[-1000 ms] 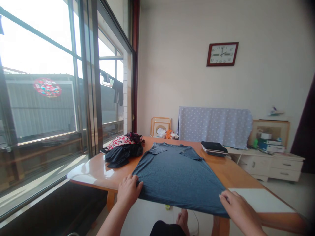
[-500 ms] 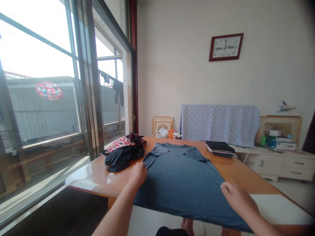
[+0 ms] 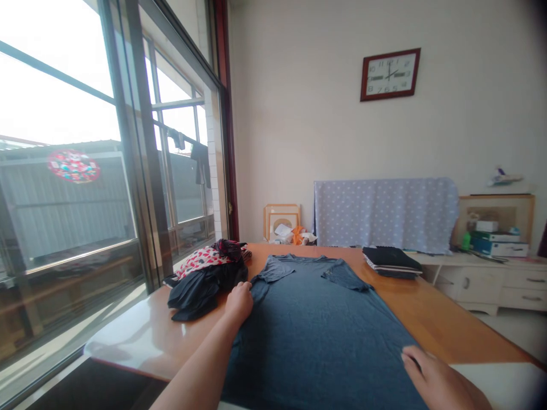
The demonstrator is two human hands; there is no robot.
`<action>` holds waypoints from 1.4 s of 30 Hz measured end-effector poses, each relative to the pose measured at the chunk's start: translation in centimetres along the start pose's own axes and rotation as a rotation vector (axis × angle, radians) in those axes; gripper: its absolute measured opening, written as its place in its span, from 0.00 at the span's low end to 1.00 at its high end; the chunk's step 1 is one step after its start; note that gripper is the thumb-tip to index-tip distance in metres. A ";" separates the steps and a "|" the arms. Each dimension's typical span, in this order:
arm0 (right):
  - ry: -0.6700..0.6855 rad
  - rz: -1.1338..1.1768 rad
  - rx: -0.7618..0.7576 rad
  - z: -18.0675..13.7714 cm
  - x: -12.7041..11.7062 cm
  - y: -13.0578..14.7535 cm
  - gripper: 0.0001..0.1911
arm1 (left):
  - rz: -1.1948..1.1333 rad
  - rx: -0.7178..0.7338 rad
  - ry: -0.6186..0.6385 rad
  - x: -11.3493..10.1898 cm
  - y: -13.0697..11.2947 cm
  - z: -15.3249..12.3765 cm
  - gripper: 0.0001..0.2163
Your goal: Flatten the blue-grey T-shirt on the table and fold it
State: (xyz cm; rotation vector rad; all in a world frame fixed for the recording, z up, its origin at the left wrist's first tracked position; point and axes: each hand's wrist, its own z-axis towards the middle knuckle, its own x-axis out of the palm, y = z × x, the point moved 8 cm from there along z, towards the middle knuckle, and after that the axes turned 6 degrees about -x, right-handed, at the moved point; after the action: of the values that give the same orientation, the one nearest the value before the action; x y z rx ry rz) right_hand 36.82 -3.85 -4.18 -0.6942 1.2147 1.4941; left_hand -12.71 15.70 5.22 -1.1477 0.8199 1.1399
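A dark blue-grey T-shirt (image 3: 320, 319) lies spread on the wooden table, its collar end at the far side and both short sleeves turned inward over the body. My left hand (image 3: 240, 302) is closed on the shirt's left edge, just below the sleeve. Lower down, at the right edge, my right hand (image 3: 433, 373) has its fingers pinched together on the fabric; exactly how much cloth is between them is hidden. The shirt's lower part runs out of the picture at the bottom.
A loose heap of clothes (image 3: 205, 279), black and red-spotted, lies left of the shirt. Folded dark clothes (image 3: 391, 262) are stacked at the far right of the table (image 3: 444, 322). Behind stand a cloth-covered object (image 3: 382, 213) and a white cabinet (image 3: 482, 285). Windows line the left side.
The view has moved closer to the table, so the shirt's near hem has dropped out of the picture. My right hand appears lower and farther right; my left stays at the shirt's left edge.
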 end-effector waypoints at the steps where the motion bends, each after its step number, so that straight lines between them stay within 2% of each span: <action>1: 0.004 0.002 0.002 0.0 0.2 -0.2 0.17 | -0.002 0.015 0.009 0.1 -0.4 0.4 0.19; 5: 0.010 0.010 0.030 -0.1 0.7 -0.8 0.18 | -0.004 0.081 0.052 1.1 -1.6 1.8 0.21; 8: 0.018 0.022 0.038 -0.2 0.8 -0.8 0.19 | 0.006 0.129 0.083 2.1 -1.6 2.7 0.21; 16: -0.016 0.039 0.048 -0.3 0.2 -0.4 0.18 | 0.096 0.160 0.126 4.7 1.4 4.1 0.20; 21: -0.004 0.018 0.054 -0.7 -0.2 0.0 0.18 | 0.145 0.173 0.129 5.4 1.9 4.5 0.20; 29: -0.024 -0.095 0.046 -0.6 -1.6 2.0 0.16 | 0.199 0.176 0.087 4.8 1.2 4.5 0.21; 35: -0.047 -0.125 0.020 -0.6 -2.8 3.3 0.15 | 0.193 0.225 -0.017 4.1 -1.5 3.7 0.20; 38: -0.075 -0.141 0.027 -0.7 -3.4 3.9 0.13 | 0.163 0.235 -0.005 5.1 -2.5 3.2 0.22; 42: -0.083 -0.156 0.043 -0.8 -3.9 4.3 0.13 | 0.117 0.182 0.078 6.8 -2.1 3.2 0.26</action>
State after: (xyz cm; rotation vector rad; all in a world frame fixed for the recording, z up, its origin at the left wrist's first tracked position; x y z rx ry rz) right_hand 33.73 -5.73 0.42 -0.6758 1.1020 1.3510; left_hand -9.15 20.55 0.24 -1.0084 1.0413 1.0968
